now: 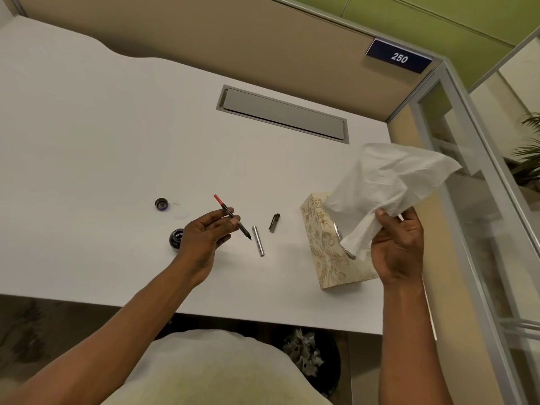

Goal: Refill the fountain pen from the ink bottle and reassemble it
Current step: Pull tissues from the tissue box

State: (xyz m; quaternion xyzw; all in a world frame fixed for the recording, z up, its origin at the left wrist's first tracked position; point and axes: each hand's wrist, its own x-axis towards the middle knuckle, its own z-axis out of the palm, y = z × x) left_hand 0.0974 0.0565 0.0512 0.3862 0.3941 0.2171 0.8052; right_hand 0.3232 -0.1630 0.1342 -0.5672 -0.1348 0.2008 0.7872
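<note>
White crumpled paper tissue (388, 182) bunched in the right hand (399, 247) at 3 o'clock; left hand (204, 238) pinches the slim red-ended pen section (232, 216) mid-body above the desk (87, 141). Light, slippery, nib's fragile, inky.

— Ink bottle (176, 238): left hand (204, 238) covers its right side, can't see the level.
— Tissue box (330, 247)?
— Top opening hidden behind tissue (388, 182) and right hand (399, 244). Nib on pen section (233, 218) too small to judge. Bin (309, 358) under desk half hidden.
</note>
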